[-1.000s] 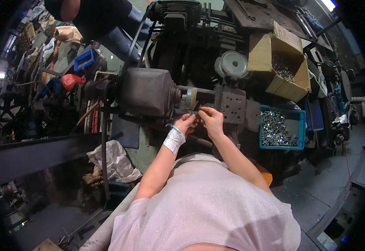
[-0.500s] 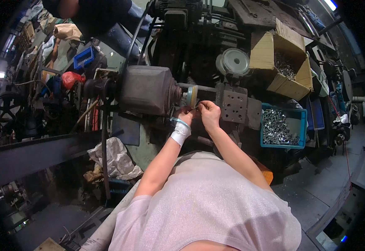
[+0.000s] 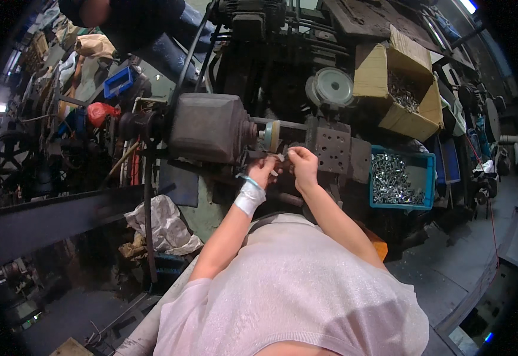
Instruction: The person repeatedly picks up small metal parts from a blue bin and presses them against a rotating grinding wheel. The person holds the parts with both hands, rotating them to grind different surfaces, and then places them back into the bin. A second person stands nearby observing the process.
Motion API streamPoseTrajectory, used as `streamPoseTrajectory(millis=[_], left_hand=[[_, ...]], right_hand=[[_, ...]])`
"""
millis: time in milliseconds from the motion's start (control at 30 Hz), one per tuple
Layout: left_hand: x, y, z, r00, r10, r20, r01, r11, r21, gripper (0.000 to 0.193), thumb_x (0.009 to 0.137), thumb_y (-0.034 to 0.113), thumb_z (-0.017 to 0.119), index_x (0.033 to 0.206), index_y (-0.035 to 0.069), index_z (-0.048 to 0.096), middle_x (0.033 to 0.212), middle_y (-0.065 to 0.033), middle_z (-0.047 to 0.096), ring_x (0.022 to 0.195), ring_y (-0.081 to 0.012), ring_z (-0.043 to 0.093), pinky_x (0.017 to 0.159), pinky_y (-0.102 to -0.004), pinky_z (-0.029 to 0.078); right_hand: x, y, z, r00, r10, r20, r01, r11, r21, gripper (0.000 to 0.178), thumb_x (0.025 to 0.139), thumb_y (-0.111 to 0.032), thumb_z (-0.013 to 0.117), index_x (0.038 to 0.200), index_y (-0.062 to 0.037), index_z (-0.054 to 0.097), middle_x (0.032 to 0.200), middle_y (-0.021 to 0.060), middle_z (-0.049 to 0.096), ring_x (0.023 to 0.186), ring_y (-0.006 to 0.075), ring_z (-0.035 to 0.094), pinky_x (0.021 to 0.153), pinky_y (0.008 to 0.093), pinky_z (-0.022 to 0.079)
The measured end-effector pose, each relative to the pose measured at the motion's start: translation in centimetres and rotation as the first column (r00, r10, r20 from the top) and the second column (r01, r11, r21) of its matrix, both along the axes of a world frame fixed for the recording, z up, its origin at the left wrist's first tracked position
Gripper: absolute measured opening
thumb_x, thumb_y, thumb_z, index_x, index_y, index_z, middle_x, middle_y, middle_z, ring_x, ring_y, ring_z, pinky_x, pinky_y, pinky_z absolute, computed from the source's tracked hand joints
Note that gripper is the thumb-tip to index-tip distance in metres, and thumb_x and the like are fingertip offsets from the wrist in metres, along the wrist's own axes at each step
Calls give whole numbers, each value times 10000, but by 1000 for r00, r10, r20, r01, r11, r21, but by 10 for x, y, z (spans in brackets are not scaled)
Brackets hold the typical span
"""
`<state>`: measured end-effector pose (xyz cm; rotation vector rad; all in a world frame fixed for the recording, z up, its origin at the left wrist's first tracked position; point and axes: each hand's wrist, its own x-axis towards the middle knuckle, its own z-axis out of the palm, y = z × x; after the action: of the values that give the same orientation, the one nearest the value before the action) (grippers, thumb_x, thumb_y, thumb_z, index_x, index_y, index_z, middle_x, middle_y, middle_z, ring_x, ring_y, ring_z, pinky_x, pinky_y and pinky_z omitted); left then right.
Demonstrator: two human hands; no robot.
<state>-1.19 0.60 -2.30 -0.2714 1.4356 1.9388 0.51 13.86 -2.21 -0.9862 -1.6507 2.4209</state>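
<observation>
My left hand is closed around a small shiny metal part, which sticks out past its fingertips. A white band wraps that wrist. Just to the right, my right hand is pinched, its fingertips close to the part's end; what lies between them is too small to make out. Both hands are just below a narrow wheel with a tan and blue-grey rim, mounted on the spindle of a dark machine housing. A drilled metal block stands right of the wheel.
A blue bin full of shiny metal parts stands at right. Behind it is an open cardboard box with more parts. A round grey pulley sits beyond the block. At upper left another person's legs show.
Both hands have drawn slightly back toward me from the wheel and moved a little apart. The metal part now shows between them.
</observation>
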Motion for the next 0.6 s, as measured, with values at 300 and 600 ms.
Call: streamPoseTrajectory(millis=[300,600], left_hand=[[10,-9,25,877,151,456,-365,827,428,397,922,339,265,1050,20,464,1011,-119,539,918,-226,527,717,-308,459],[15,-11,27,888,58,455,-317,795,517,415,920,347,264,1033,10,479,905,-106,545,773,-192,540,642,-295,484]], right_hand=[[24,-1,53,864,476,-162,-342,794,503,108,685,-63,648,781,-28,615,622,-4,505,595,102,526,490,212,400],[31,-8,64,741,671,-24,-208,263,942,119,710,-129,636,797,-50,621,776,90,553,639,231,584,568,292,475]])
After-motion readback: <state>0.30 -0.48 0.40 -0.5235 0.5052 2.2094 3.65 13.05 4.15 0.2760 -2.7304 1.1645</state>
